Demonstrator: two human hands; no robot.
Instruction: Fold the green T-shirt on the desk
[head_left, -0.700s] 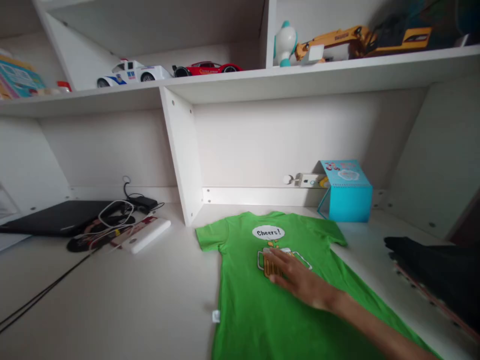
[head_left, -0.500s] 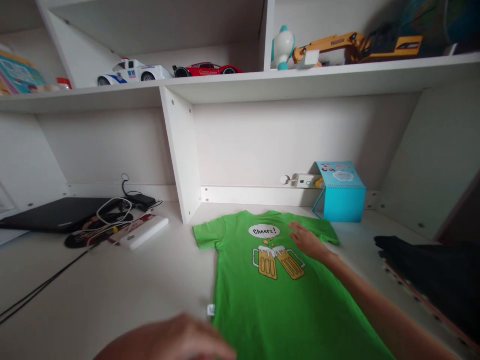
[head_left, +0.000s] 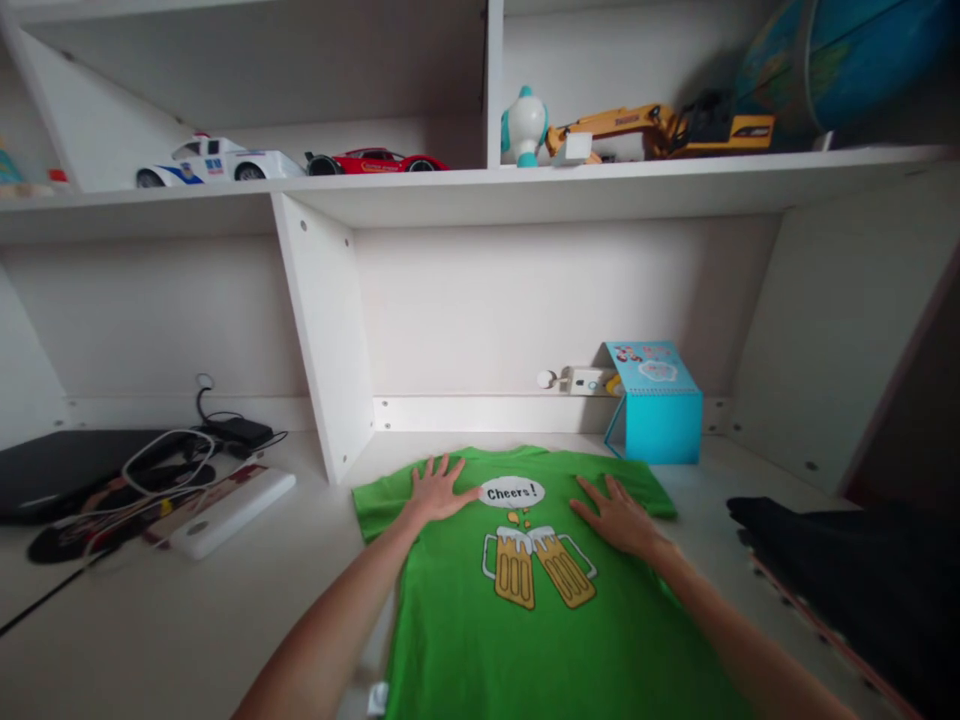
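Observation:
A green T-shirt (head_left: 525, 640) with a "Cheers!" bubble and two beer mugs printed on it lies flat on the white desk (head_left: 187, 620), collar away from me. My left hand (head_left: 435, 490) rests flat on its left shoulder, fingers spread. Flat on the right shoulder lies my right hand (head_left: 619, 515), fingers also apart. Neither hand holds anything.
A blue paper box (head_left: 656, 405) stands behind the shirt by a power strip (head_left: 581, 380). A dark folded garment (head_left: 847, 560) lies at the right. At the left are a laptop (head_left: 60, 470), cables and a white power bank (head_left: 225, 510). Toy cars (head_left: 292, 160) and an excavator (head_left: 652, 125) sit on the shelf.
My left hand has come up from the lower edge of the picture onto the shirt's left shoulder. My right hand went from the print to the right shoulder. The camera shifted right.

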